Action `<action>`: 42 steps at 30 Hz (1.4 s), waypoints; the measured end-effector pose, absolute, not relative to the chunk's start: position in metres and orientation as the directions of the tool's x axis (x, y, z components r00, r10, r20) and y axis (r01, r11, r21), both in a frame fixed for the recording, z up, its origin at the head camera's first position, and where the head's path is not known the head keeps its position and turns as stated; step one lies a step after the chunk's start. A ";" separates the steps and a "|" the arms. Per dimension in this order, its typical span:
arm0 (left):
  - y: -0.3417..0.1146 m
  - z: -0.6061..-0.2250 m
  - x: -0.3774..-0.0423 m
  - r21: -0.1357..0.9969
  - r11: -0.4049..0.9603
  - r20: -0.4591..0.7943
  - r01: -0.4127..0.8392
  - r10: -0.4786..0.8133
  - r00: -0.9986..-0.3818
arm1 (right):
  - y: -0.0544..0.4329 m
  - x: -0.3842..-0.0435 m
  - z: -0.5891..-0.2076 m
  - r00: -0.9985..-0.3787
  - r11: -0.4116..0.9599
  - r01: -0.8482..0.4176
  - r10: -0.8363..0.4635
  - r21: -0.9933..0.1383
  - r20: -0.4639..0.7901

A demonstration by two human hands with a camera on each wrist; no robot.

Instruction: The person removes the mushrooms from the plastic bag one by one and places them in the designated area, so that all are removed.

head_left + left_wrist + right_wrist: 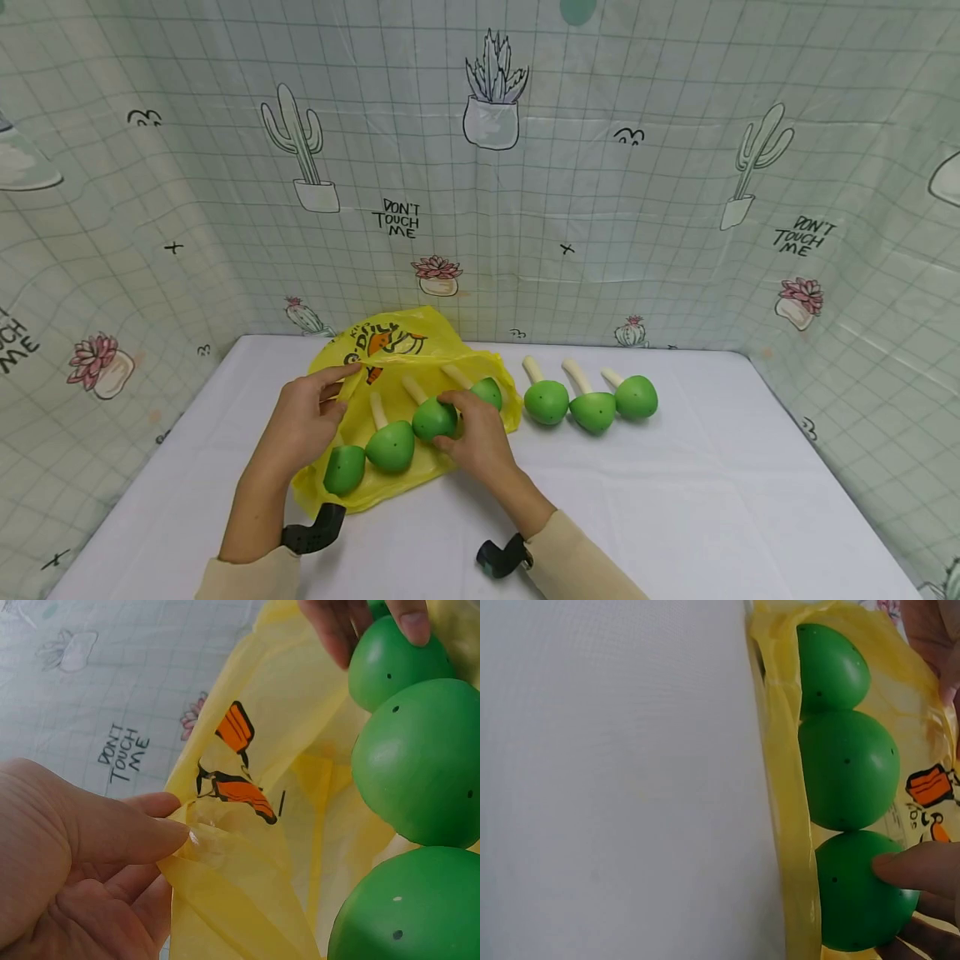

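Observation:
A yellow plastic bag lies with its mouth spread open, and several green mushroom-shaped pieces with pale stems rest inside it in a row. My left hand pinches the bag's upper edge between thumb and fingers, plain in the left wrist view. My right hand reaches over the bag's rim and holds one green mushroom-shaped piece by its rounded cap, thumb on one side and fingers on the other. Beside it in the bag sits another green mushroom-shaped piece. The far stems are partly veiled by yellow plastic.
Three more green mushroom-shaped pieces lie side by side on the white tabletop, right of the bag. Behind the table hangs a grid-patterned cloth printed with cacti. Black wrist-worn devices sit on both wrists.

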State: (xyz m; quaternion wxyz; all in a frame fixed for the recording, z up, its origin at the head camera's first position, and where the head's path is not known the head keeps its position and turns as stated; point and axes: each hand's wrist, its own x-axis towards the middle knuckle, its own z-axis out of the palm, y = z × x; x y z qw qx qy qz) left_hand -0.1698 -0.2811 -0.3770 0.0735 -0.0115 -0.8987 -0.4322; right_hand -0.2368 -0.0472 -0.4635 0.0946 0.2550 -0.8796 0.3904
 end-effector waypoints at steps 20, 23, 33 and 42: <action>-0.282 -0.376 -0.171 0.780 0.619 0.147 0.097 -0.031 -0.989 | -0.042 -0.235 -0.456 -0.853 0.459 -0.515 -0.359 -0.724 0.379; -0.282 -0.376 -0.171 0.779 0.619 0.151 0.101 -0.027 -0.988 | -0.040 -0.234 -0.453 -0.860 0.438 -0.499 -0.357 -0.748 0.364; -0.280 -0.377 -0.169 0.774 0.629 0.124 0.073 -0.038 -0.992 | -0.028 -0.231 -0.433 -0.851 0.334 -0.500 -0.362 -0.799 0.381; -0.279 -0.377 -0.170 0.772 0.630 0.135 0.083 -0.035 -0.990 | -0.018 -0.223 -0.411 -0.845 0.203 -0.480 -0.369 -0.854 0.387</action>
